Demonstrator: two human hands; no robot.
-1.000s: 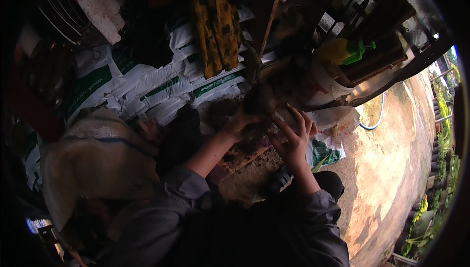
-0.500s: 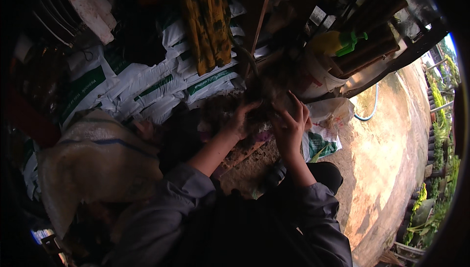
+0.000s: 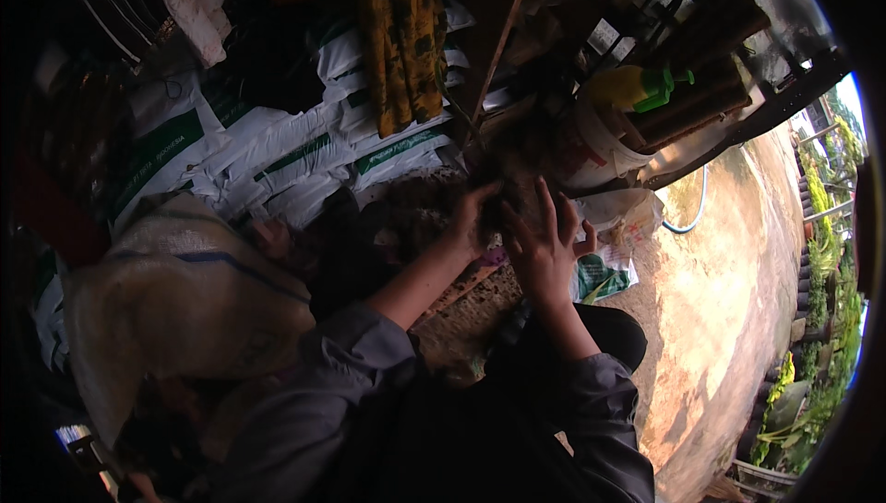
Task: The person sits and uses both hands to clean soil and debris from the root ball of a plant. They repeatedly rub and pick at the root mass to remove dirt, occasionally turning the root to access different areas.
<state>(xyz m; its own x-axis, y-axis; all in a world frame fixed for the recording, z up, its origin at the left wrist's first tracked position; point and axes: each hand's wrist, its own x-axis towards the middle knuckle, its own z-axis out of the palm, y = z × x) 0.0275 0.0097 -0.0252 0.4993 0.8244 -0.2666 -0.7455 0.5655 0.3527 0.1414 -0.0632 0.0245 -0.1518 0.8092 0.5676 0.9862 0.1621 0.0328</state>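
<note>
My left hand (image 3: 469,224) curls round the near left side of a dark brown, soil-like clump (image 3: 506,191), its fingers partly lost in shadow. My right hand (image 3: 543,249) is open on the clump's right side, fingers stretched and spread; whether they press on it I cannot tell. The clump is blurred, and its exact kind does not show. Under and left of the hands lies a heap of dark, crumbly material (image 3: 415,200), with a strip of purple (image 3: 489,261) below my wrists.
White-and-green sacks (image 3: 295,157) are stacked behind. A pale woven sack (image 3: 194,291) bulges at left, near another person's hand (image 3: 272,235). A white bucket (image 3: 600,148) and a yellow bottle with a green sprayer top (image 3: 651,89) stand at right, beside a sunlit concrete floor (image 3: 711,300).
Both hands have shifted slightly, the left one to the right and upward. My right fingers are spread wider than before. The head view has turned a little.
</note>
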